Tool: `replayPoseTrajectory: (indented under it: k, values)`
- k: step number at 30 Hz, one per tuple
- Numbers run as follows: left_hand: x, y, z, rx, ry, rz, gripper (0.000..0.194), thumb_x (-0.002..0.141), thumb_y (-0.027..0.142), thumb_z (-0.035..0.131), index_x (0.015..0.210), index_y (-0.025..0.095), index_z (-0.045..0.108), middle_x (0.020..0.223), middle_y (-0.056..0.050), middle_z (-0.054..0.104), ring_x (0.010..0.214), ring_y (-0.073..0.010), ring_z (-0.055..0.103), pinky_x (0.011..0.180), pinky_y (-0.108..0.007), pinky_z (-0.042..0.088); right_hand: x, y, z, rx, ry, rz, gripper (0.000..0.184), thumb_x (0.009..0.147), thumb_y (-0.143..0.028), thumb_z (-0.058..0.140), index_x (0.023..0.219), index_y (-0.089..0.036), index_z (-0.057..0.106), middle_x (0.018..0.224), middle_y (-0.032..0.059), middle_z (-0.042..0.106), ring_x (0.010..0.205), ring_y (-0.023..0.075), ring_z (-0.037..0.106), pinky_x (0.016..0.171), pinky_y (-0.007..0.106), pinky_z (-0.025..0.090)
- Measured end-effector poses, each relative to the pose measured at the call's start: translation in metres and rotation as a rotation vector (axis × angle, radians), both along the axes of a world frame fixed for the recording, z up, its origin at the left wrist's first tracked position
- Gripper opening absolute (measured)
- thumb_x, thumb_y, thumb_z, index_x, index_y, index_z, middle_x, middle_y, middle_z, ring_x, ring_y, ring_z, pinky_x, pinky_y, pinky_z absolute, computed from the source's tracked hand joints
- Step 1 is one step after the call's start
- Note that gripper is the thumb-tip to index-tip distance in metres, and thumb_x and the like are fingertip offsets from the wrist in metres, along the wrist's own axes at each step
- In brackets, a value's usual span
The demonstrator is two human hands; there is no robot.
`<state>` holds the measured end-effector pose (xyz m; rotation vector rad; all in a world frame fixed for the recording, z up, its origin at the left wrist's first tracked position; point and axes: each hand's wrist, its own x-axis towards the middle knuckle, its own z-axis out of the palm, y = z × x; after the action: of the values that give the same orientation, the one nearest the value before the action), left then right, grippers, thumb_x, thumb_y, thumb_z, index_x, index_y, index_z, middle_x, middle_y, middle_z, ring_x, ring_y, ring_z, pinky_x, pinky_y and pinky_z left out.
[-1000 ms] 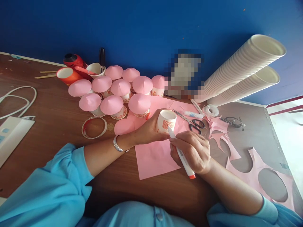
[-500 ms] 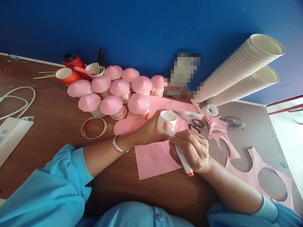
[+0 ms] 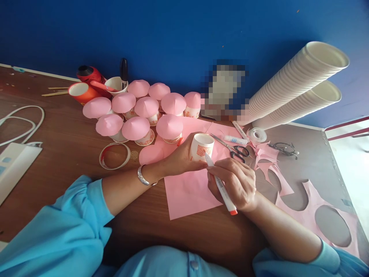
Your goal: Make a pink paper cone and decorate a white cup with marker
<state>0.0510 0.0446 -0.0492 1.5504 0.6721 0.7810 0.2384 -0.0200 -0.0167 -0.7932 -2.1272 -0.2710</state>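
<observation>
My left hand (image 3: 184,156) is closed round a small white paper cup (image 3: 197,153), tilted so its opening shows. A red-orange crosshatched patch is drawn on the cup's side. In my right hand (image 3: 235,182) is a white marker pen (image 3: 224,194) with an orange end, its tip at the drawn patch. Pink paper (image 3: 187,196) lies under both hands. Beyond them stand several decorated paper cups topped with pink paper cones (image 3: 169,126). Scissors (image 3: 236,151) with black handles lie just past my right hand.
Two tall stacks of white cups (image 3: 296,82) lean near the blue wall. Pink paper offcuts (image 3: 309,207) and eyeglasses (image 3: 284,149) lie on the right. To the left are a tape roll (image 3: 114,166), a red cup (image 3: 80,94) and a white power strip (image 3: 19,165). A phone-like, pixelated object (image 3: 225,90) stands behind.
The marker tip has shifted slightly over the cup's side, and the red-orange patch shows more crosshatching. My left hand has turned the cup very little. Everything else stays put.
</observation>
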Motion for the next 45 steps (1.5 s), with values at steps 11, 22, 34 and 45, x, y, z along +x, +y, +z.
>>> replayPoseTrajectory:
  k: [11, 22, 34, 45]
  values:
    - [-0.002, -0.001, 0.004, -0.093, -0.040, 0.010, 0.064, 0.082, 0.043, 0.086, 0.131, 0.021, 0.051, 0.114, -0.010, 0.064, 0.110, -0.0292, 0.062, 0.087, -0.041, 0.055, 0.002, -0.001, -0.003, -0.030, 0.002, -0.014, 0.017, 0.088, -0.005, 0.063, 0.101, -0.017, 0.062, 0.075, 0.0035, 0.066, 0.063, 0.0153, 0.060, 0.058, 0.029, 0.048]
    - [-0.002, -0.001, 0.007, -0.127, -0.038, 0.005, 0.057, 0.082, 0.039, 0.086, 0.126, 0.021, 0.053, 0.108, -0.008, 0.065, 0.113, -0.0294, 0.061, 0.091, -0.042, 0.054, 0.001, -0.001, -0.001, -0.041, -0.002, 0.001, 0.018, 0.087, -0.004, 0.064, 0.101, -0.016, 0.062, 0.075, 0.0039, 0.066, 0.063, 0.0158, 0.059, 0.058, 0.029, 0.047]
    - [-0.001, 0.000, 0.011, -0.076, -0.027, 0.032, 0.053, 0.081, 0.045, 0.085, 0.118, 0.021, 0.056, 0.097, -0.005, 0.062, 0.100, -0.0257, 0.061, 0.084, -0.039, 0.054, 0.002, -0.002, -0.002, -0.044, -0.008, -0.002, 0.016, 0.089, -0.006, 0.062, 0.101, -0.016, 0.062, 0.074, 0.0033, 0.066, 0.063, 0.0151, 0.058, 0.058, 0.028, 0.048]
    - [-0.002, 0.001, 0.008, -0.075, -0.034, 0.007, 0.058, 0.081, 0.051, 0.085, 0.122, 0.021, 0.057, 0.101, -0.006, 0.065, 0.105, -0.0279, 0.062, 0.089, -0.042, 0.054, 0.003, -0.004, 0.002, -0.041, 0.028, 0.035, 0.019, 0.085, -0.003, 0.063, 0.099, -0.016, 0.063, 0.073, 0.0030, 0.065, 0.061, 0.0160, 0.059, 0.054, 0.029, 0.049]
